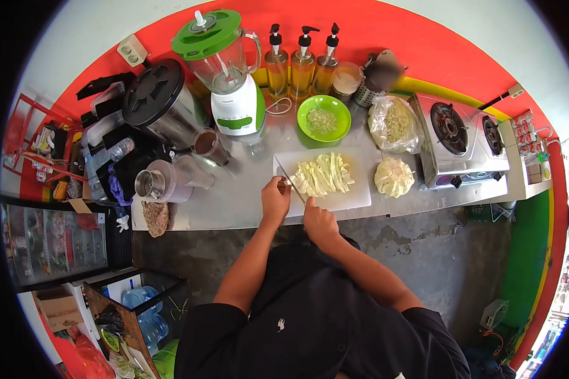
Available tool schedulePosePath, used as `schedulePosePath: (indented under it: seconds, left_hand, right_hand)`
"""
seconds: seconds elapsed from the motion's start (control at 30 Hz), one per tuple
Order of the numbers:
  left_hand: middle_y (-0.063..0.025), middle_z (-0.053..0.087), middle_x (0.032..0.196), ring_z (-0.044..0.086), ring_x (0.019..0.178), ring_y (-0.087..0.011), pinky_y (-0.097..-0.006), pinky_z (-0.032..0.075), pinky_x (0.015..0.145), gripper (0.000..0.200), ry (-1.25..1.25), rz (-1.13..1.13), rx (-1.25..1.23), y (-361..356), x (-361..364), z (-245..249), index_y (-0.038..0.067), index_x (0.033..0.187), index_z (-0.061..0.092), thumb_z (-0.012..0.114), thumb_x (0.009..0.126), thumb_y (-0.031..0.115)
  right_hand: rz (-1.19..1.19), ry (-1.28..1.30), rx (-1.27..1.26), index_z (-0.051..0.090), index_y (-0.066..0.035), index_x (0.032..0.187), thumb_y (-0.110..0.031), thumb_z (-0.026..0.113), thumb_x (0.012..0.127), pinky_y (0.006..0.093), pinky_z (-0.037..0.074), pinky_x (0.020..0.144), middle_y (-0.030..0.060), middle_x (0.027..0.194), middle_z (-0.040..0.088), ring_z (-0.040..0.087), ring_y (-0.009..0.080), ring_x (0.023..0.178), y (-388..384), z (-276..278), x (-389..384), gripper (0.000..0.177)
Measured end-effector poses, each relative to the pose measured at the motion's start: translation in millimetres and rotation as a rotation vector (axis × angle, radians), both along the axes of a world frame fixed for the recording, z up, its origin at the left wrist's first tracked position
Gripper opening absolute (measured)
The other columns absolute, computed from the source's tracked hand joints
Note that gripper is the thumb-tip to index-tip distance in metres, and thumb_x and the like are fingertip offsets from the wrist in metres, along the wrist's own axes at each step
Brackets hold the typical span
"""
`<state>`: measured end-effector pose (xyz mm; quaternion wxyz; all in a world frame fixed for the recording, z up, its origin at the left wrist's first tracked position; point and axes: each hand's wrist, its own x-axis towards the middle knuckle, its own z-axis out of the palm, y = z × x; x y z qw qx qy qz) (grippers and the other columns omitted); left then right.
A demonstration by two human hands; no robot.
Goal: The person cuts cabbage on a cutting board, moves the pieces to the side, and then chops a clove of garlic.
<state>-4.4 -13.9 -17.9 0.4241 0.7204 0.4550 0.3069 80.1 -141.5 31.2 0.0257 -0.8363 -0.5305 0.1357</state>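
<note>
Sliced pale cabbage (pixel 324 175) lies in strips on a white cutting board (pixel 358 199) at the middle of the steel counter. A knife (pixel 292 180) slants over the board's left part, beside the strips. My right hand (pixel 320 221) is closed round its handle at the board's front edge. Just left of it, my left hand (pixel 276 197) is closed near the blade and the board's left edge; whatever its fingers hold is too small to make out. A green bowl (pixel 341 129) with chopped pale pieces stands behind the board. Right of the board sits a cabbage head (pixel 394 177).
A plastic bag (pixel 396 124) of shredded food and a gas stove (pixel 464 158) stand to the right. Behind are a green-lidded blender (pixel 235 104) and pump bottles (pixel 302 72). A dark-lidded steel container (pixel 164 107) and cups stand to the left.
</note>
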Motion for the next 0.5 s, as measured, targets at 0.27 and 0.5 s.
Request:
schedulePosePath:
  seconds: [0.27,0.5]
  left_hand:
    - [-0.0139,0.070,0.086,0.070,0.076,-0.0218,-0.0321,0.056,0.071,0.017,-0.056,-0.018,-0.047,3,1,-6,-0.004,0.097,0.064,0.071,0.082,-0.001]
    - [-0.0147,0.067,0.086,0.068,0.074,-0.0262,-0.0348,0.054,0.069,0.016,-0.016,-0.021,0.085,0,0,-8,-0.003,0.095,0.063,0.069,0.080,-0.005]
  right_hand:
    - [0.034,-0.152,0.031,0.051,-0.003,0.096,-0.012,0.054,0.089,0.0403,0.058,0.052,0.0120,0.061,0.067,0.072,0.0289,0.060,-6,-3,0,0.011]
    - [0.039,-0.135,-0.018,0.049,-0.005,0.094,-0.012,0.053,0.090,0.0400,0.058,0.051,0.0117,0.060,0.067,0.071,0.0290,0.058,-9,-10,1,0.009]
